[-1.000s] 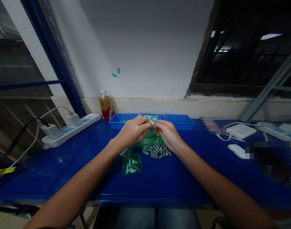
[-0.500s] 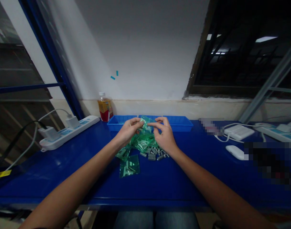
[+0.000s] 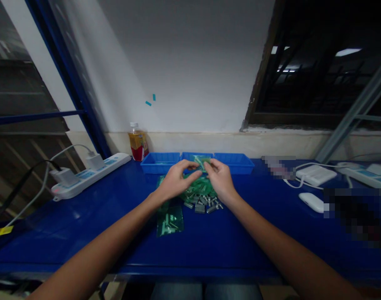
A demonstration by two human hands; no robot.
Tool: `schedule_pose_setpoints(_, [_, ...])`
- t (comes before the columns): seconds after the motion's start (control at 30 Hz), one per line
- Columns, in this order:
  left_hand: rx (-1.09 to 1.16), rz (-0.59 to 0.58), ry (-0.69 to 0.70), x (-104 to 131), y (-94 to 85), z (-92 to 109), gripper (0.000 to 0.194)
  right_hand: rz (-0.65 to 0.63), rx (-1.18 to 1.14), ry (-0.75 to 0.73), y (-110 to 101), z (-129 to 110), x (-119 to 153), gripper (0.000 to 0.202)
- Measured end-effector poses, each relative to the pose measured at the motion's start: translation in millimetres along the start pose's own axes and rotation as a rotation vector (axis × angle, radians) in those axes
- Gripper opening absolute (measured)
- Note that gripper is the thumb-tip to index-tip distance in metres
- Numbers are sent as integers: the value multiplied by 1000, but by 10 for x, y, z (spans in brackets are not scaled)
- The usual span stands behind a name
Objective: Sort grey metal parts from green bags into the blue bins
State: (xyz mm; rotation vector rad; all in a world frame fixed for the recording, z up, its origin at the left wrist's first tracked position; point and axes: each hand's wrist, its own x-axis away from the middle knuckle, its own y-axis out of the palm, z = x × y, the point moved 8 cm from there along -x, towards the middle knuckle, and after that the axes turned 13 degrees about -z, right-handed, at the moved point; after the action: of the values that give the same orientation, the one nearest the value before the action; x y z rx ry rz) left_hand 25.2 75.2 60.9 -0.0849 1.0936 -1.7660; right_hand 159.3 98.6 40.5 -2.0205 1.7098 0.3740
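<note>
A small green see-through plastic bag (image 3: 200, 158) is held up over the pile, in front of the blue bins. My right hand (image 3: 222, 180) pinches its right side between thumb and fingers. At the bag's left is my left hand (image 3: 178, 180), its thumb spread away from the curved fingers; whether the fingertips touch the bag I cannot tell. Below lies a heap of green bags (image 3: 198, 186), partly hidden by my hands. Loose metal parts (image 3: 200, 208), blocks and small screw-like pieces, lie before the heap. Nearer me rests a flat green bag (image 3: 170, 221) with pale slender parts inside.
Three joined blue bins (image 3: 160, 167) stand against the wall. A drink bottle (image 3: 138, 141) is at their left, beside a white power strip (image 3: 90, 175) with plugs and cables. Right of me on the blue table (image 3: 240, 246) are a white adapter (image 3: 315, 175) and a white oval case (image 3: 312, 202).
The small bag has shifted right and slightly down, into my right hand's pinch. My left thumb and fingers, closed on the bag before, have spread apart.
</note>
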Motion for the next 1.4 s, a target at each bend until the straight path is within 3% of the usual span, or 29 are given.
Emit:
schedule_pose_setpoints(0.1, [414, 31, -253, 1, -1, -286, 42, -48, 300, -218, 62, -209, 53, 20])
schedule_pose_setpoints(0.23, [664, 73, -373, -1, -64, -539, 19, -123, 548, -353, 208, -341, 147, 31])
schedule_pose_setpoints(0.3, [715, 192, -412, 25, -216, -701, 10, -120, 614, -341, 223, -327, 155, 31])
schedule_pose_setpoints(0.4, [735, 452, -489, 147, -493, -986, 16, -182, 661, -266, 253, -216, 117, 29])
schedule_pose_setpoints(0.47, [704, 553, -532, 224, -609, -1139, 27, -258, 675, -209, 293, -129, 96, 25])
schedule_pose_setpoints(0.6, [562, 574, -571, 274, -679, -1303, 32, -349, 759, -112, 355, -56, 117, 23])
schedule_pose_setpoints(0.73, [450, 546, -599, 288, -695, -1381, 25, -446, 867, -115, 449, -103, 186, 36])
schedule_pose_setpoints(0.8, [398, 513, -610, 298, -716, -1398, 23, -491, 902, -122, 487, -112, 211, 39])
schedule_pose_setpoints(0.87, [199, 442, -602, 287, -774, -1340, 21, -515, 919, -114, 501, -103, 219, 39])
schedule_pose_setpoints(0.97, [-340, 352, -503, 222, -897, -1042, 19, -526, 922, -104, 498, -84, 212, 36])
schedule_pose_setpoints(1.03, [-570, 327, -420, 186, -948, -823, 22, -528, 921, -109, 498, -76, 208, 35])
schedule_pose_setpoints(1.1, [-608, 189, -376, 132, -923, -723, 26, -529, 918, -114, 498, -70, 204, 35])
schedule_pose_setpoints(1.2, [-522, -269, -356, 93, -665, -770, 31, -519, 913, -111, 489, -64, 198, 34])
schedule_pose_setpoints(1.27, [-500, -470, -367, 145, -526, -842, 34, -515, 912, -103, 481, -61, 196, 33])
schedule_pose_setpoints(1.33, [-491, -505, -384, 178, -480, -904, 33, -514, 911, -97, 476, -57, 196, 32])
schedule_pose_setpoints(1.4, [-445, -476, -389, 183, -469, -921, 19, -509, 904, -99, 472, -61, 196, 31])
